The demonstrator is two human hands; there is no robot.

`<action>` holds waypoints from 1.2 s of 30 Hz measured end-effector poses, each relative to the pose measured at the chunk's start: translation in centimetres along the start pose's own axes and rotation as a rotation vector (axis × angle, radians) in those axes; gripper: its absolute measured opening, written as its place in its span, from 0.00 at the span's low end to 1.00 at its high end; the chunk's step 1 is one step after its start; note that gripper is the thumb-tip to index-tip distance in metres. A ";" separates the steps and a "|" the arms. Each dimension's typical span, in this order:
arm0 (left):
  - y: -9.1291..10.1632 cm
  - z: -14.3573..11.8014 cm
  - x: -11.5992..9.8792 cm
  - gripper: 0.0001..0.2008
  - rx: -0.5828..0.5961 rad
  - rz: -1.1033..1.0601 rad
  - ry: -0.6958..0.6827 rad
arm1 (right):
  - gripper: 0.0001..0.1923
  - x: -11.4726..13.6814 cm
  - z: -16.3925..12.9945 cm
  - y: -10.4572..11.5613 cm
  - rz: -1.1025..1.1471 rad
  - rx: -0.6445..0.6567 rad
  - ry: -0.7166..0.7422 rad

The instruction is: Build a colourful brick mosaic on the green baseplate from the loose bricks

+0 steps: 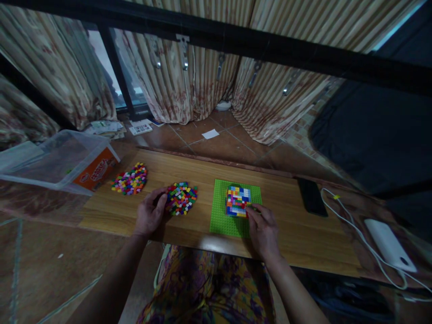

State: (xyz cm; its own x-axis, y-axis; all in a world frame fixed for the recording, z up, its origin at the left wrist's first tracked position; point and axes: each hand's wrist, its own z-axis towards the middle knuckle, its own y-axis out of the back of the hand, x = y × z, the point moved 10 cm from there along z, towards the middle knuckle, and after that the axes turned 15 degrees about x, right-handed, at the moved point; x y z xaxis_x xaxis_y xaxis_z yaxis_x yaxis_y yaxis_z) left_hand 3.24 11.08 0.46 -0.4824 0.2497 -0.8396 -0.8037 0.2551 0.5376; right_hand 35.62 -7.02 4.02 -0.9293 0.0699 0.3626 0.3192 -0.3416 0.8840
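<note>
A green studded baseplate lies on the wooden board, bearing a blocky build of many-coloured toy bricks. My right hand reaches over the plate's right side. Its thumb and fingers are pinched together at the build's lower right corner, at a small brick largely hidden by the fingertips. Left of the plate is a loose pile of small coloured bricks. My left hand rests at the left edge of that pile, its fingers curved and thumb apart from the index finger; the other fingers are partly hidden.
A second brick pile lies farther left on the wooden board. Beyond it stands a clear plastic box with an orange label. To the right are a black phone, a white cable and a white power bank. A dark metal bar crosses above.
</note>
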 end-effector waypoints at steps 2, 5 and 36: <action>0.0 0.0 0.1 0.21 0.000 -0.010 0.003 | 0.14 0.0 -0.1 -0.1 0.007 0.000 0.009; 0.0 0.0 0.1 0.21 -0.003 -0.007 0.005 | 0.14 -0.1 -0.1 -0.3 0.013 0.007 0.012; -0.1 -0.1 -0.4 0.19 0.010 0.013 -0.012 | 0.12 6.5 -0.8 -0.6 0.271 0.032 0.044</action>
State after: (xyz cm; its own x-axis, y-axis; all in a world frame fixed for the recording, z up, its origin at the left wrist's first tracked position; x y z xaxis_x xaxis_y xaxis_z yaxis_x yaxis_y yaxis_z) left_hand 3.44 10.87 0.74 -0.4885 0.2639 -0.8317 -0.7938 0.2615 0.5491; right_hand 29.23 -7.10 5.63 -0.8161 -0.0607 0.5747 0.5623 -0.3122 0.7657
